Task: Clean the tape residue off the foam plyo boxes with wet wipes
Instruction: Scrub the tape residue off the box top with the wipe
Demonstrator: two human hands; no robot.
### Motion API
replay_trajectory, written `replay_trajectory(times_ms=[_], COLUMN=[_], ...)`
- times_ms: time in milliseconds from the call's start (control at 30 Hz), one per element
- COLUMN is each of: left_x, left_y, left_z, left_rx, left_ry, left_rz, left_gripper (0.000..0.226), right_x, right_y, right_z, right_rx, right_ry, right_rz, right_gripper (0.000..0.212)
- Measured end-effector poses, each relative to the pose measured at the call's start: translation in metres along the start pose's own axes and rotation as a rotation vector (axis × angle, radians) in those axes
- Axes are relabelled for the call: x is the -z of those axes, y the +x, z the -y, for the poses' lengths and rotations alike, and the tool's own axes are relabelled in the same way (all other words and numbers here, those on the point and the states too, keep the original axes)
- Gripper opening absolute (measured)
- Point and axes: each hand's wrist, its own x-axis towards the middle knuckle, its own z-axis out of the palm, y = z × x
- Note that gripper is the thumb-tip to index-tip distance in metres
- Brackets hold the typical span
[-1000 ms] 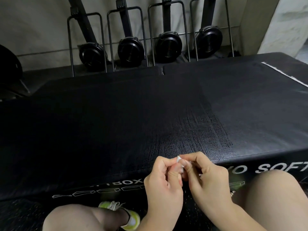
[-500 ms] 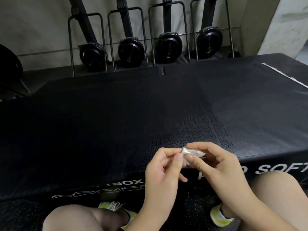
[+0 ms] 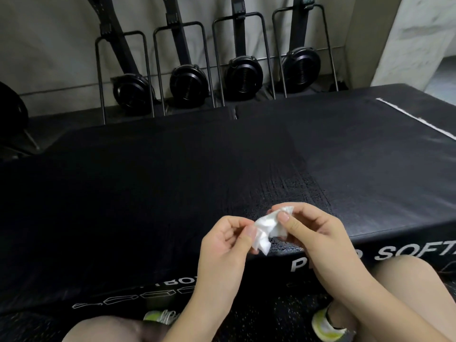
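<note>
A black foam plyo box [image 3: 148,193] with white lettering on its front face fills the middle of the view. A damp, textured patch [image 3: 291,191] shows on its top near the front edge. My left hand [image 3: 227,245] and my right hand [image 3: 313,230] both pinch a crumpled white wet wipe [image 3: 269,228] just above that front edge. The wipe is partly spread between my fingertips. A white tape strip [image 3: 419,119] runs along the box top at the far right.
Several black fan machines [image 3: 187,85] with metal frames stand against the wall behind the box. My bare knees [image 3: 407,280] and yellow-white shoes [image 3: 328,327] are on the speckled floor in front. A pale pillar [image 3: 414,33] rises at the right.
Both hands have risen from below the box's front edge to above it. The wipe, first a tiny wad between my fingertips, is now pulled wider apart.
</note>
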Motion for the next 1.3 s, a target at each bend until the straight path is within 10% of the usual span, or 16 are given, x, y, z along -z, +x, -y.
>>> replay_trajectory(times_ms=[300, 467, 1033, 1300], left_x=[-0.009, -0.015, -0.017, -0.019], left_y=[0.003, 0.002, 0.018, 0.043], left_z=[-0.003, 0.001, 0.001, 0.038], left_rx=[0.233, 0.033, -0.017, -0.059], left_ry=[-0.173, 0.191, 0.200, 0.415], left_rz=[0.127, 0.039, -0.017, -0.015], left_gripper=[0.031, 0.039, 0.012, 0.019], right_x=[-0.001, -0.003, 0.022, 0.036], right_y=[0.013, 0.017, 0.018, 0.050], right_z=[0.003, 0.007, -0.004, -0.023], right_rx=[0.045, 0.062, -0.057, -0.015], right_ry=[-0.194, -0.196, -0.164, -0.630], right_rz=[0.041, -0.004, 0.192, 0.030], right_gripper=[0.016, 0.008, 0.021, 0.022])
